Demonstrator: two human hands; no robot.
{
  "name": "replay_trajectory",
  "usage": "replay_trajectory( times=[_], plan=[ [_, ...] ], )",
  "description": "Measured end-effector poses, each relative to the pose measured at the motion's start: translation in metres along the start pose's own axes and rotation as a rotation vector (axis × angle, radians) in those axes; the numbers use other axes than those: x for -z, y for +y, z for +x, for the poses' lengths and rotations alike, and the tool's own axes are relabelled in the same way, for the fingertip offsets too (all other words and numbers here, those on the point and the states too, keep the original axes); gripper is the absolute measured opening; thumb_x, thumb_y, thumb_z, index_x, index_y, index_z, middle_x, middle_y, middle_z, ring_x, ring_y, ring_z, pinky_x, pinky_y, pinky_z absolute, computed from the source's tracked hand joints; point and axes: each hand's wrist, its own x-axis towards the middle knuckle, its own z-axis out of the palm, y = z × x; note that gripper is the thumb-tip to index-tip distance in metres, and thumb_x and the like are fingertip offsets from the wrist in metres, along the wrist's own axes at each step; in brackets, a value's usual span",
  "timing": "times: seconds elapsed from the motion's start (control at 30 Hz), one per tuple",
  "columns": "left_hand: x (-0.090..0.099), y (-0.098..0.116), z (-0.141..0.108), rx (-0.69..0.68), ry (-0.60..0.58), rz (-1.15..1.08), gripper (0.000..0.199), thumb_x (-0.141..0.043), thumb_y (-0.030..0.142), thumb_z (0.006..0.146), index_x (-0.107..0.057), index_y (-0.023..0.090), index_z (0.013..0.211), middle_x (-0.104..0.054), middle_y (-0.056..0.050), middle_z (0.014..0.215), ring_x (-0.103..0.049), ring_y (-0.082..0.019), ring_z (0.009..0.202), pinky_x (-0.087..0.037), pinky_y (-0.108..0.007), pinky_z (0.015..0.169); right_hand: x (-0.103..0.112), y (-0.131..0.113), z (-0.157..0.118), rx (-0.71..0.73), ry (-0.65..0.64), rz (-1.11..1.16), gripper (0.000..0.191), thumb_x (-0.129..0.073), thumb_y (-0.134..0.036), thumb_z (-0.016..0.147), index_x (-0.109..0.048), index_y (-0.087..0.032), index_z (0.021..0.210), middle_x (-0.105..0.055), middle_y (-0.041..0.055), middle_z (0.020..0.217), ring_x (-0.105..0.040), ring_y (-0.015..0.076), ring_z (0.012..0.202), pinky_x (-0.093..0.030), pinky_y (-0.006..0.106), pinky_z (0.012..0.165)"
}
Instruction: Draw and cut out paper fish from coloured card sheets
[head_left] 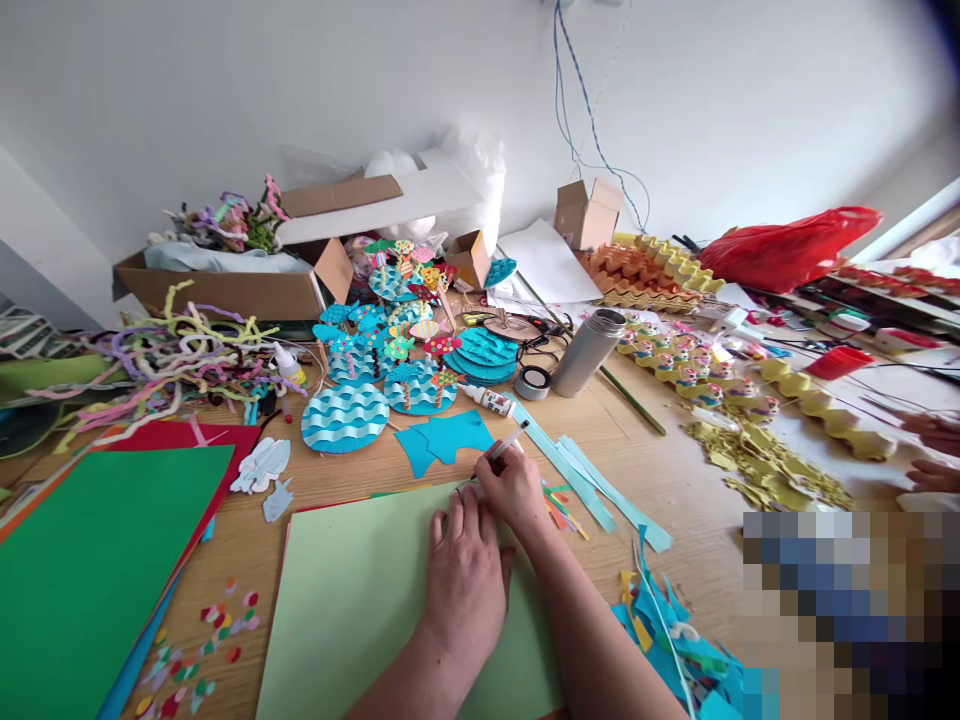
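My right hand is closed around a pen, its tip down by the top edge of a pale green paper sheet. My left hand lies flat on that sheet with fingers stretched forward. Under its fingertips a small pale paper piece shows in part; most of it is covered. Just beyond the hands are blue paper offcuts and a white glue bottle. Left of the sheet lie pale cut-out shapes.
Green card and paper dots lie left. Behind are blue wavy discs with paper fish, a grey flask and a cardboard box. Blue scraps lie right, and another person's hands at the far right.
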Motion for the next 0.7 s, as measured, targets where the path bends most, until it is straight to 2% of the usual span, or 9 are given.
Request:
replay_trajectory(
  times=[0.7],
  plan=[
    [0.0019, 0.0001, -0.0004, -0.012, 0.015, 0.009, 0.043, -0.051, 0.028, 0.087, -0.049, 0.013, 0.128, -0.048, -0.015, 0.136, -0.041, -0.029, 0.125, -0.034, -0.048, 0.1, 0.0043, -0.0029, 0.0007, -0.047, 0.003, -0.005, 0.014, -0.049, -0.028, 0.072, -0.05, -0.021, 0.059, -0.051, -0.0035, 0.05, -0.046, 0.0124, 0.048, -0.032, 0.024, 0.05]
  ],
)
